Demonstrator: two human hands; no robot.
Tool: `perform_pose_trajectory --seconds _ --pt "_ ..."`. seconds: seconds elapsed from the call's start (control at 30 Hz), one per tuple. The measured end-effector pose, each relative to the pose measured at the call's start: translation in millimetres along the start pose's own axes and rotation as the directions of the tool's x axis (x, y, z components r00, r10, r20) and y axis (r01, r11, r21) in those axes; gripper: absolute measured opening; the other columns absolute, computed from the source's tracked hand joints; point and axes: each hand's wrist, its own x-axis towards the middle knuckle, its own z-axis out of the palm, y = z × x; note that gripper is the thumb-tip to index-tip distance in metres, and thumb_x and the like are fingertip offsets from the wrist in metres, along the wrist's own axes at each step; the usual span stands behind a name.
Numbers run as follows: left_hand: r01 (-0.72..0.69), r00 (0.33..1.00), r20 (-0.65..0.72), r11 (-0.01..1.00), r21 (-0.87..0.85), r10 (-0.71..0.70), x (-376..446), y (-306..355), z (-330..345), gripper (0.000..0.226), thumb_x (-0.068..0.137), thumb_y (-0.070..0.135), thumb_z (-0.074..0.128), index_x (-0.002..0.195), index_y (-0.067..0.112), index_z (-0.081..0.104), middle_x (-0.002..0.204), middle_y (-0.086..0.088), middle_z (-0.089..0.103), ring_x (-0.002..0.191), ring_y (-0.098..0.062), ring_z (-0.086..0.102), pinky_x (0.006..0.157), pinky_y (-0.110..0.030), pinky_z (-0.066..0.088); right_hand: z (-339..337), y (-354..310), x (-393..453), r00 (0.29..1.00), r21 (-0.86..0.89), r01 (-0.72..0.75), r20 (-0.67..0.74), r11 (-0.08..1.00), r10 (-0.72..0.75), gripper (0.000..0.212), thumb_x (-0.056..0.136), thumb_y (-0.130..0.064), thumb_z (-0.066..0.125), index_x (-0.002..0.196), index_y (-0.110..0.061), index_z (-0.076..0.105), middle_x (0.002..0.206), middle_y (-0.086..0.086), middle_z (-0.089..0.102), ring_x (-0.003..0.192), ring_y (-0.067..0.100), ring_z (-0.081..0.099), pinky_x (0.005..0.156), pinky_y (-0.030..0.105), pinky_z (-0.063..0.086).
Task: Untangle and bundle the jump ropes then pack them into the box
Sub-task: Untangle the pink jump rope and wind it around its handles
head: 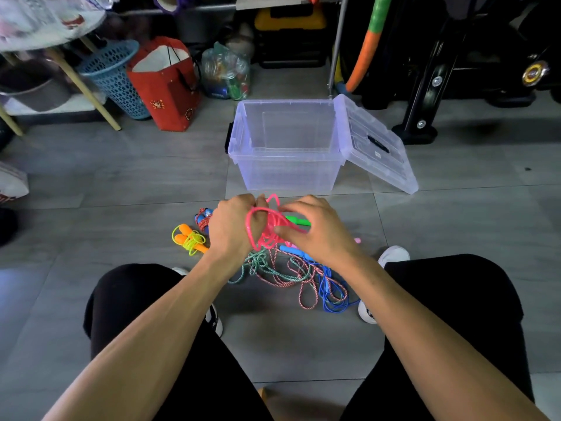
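The left hand (230, 226) held pink rope (267, 229) loops wound around it, and the right hand (315, 229) pinched the same rope. Under them, more ropes (303, 278) lay tangled on the floor (121, 183). A yellow bundle (189, 240) lay beside. The clear box (288, 144) behind stood open, nothing inside, its lid (376, 144) leaning on its right side.

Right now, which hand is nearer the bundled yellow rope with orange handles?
Left. The left hand is just right of the yellow rope; the right hand is farther right, past the pink rope.
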Motion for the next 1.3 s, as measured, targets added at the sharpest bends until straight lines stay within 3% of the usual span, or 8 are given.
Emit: perform_pose_trajectory --seconds 0.23,0.43,0.6,0.73,0.93,1.03,1.17,1.3 --pt "-0.008 1.0 -0.014 1.0 -0.001 0.008 4 -6 8 0.046 0.096 0.035 0.05 0.058 0.009 0.048 0.05 -0.006 0.044 0.054 -0.034 0.039 0.053 -0.033 0.037 -22 1 7 0.965 0.257 -0.13 -0.187 0.958 0.181 0.01 0.079 -0.01 0.072 0.072 -0.018 0.072 0.075 -0.005 0.059 0.064 0.003 0.053 0.064 0.014 0.041" --pt "0.344 0.937 0.022 0.91 -0.231 -0.348 28 -20 10 0.046 0.091 0.026 0.051 0.049 0.007 0.044 0.046 -0.009 0.04 0.056 -0.032 0.036 0.054 -0.031 0.034 -41 -7 -16 0.978 0.298 -0.172 0.168 0.939 0.126 0.039 0.077 -0.031 0.065 0.054 -0.003 0.051 0.058 0.016 0.051 0.055 0.014 0.041 0.058 0.031 0.034" --pt "0.63 0.773 0.219 0.678 -0.379 -0.595 33 -18 7 0.041 0.086 0.026 0.047 0.051 0.007 0.055 0.033 -0.002 0.046 0.035 -0.024 0.037 0.042 -0.023 0.034 -15 3 -28 0.989 0.16 -0.148 -0.005 0.976 0.151 0.045 0.081 -0.013 0.07 0.044 -0.007 0.046 0.074 0.017 0.063 0.058 0.013 0.054 0.058 0.025 0.042" --pt "0.66 0.736 0.31 0.538 -0.525 -0.601 29 -5 5 0.034 0.088 0.026 0.049 0.059 0.009 0.053 0.048 -0.008 0.046 0.023 -0.014 0.026 0.035 -0.012 0.022 -15 18 -20 0.918 0.006 -0.395 0.049 0.919 0.394 0.012 0.075 -0.014 0.07 0.084 -0.015 0.061 0.1 0.005 0.066 0.088 0.023 0.06 0.069 0.03 0.045" --pt "0.656 0.732 0.377 0.437 -0.616 -0.568 24 3 -6 0.027 0.087 0.025 0.053 0.064 0.011 0.053 0.039 -0.003 0.04 0.027 -0.013 0.021 0.037 -0.013 0.019 -1 28 -17 0.821 -0.25 -0.477 0.216 0.842 0.529 0.077 0.087 -0.051 0.06 0.149 -0.021 0.026 0.13 0.005 0.057 0.122 0.028 0.054 0.09 0.033 0.043" --pt "0.654 0.74 0.408 0.429 -0.623 -0.535 20 4 -9 0.031 0.09 0.025 0.053 0.062 0.012 0.05 0.04 -0.003 0.039 0.027 -0.012 0.021 0.036 -0.014 0.018 9 33 -16 0.799 -0.312 -0.433 0.301 0.845 0.521 0.077 0.082 -0.067 0.055 0.147 -0.031 0.034 0.131 0.002 0.059 0.118 0.024 0.056 0.095 0.034 0.047" --pt "0.656 0.748 0.447 0.439 -0.614 -0.491 16 5 -11 0.035 0.092 0.025 0.051 0.06 0.013 0.046 0.035 0.0 0.037 0.027 -0.011 0.019 0.036 -0.013 0.016 18 34 -16 0.759 -0.428 -0.349 0.393 0.834 0.52 0.031 0.086 -0.059 0.056 0.091 -0.029 0.059 0.093 0.005 0.064 0.099 0.026 0.063 0.088 0.036 0.051" --pt "0.639 0.769 0.461 0.508 -0.577 -0.443 15 3 -11 0.037 0.093 0.028 0.052 0.059 0.014 0.048 0.035 -0.001 0.037 0.029 -0.012 0.02 0.037 -0.015 0.017 21 34 -13 0.814 -0.448 -0.354 0.283 0.821 0.507 0.064 0.079 -0.059 0.064 0.126 -0.018 0.052 0.126 0.008 0.051 0.113 0.028 0.057 0.094 0.041 0.048"
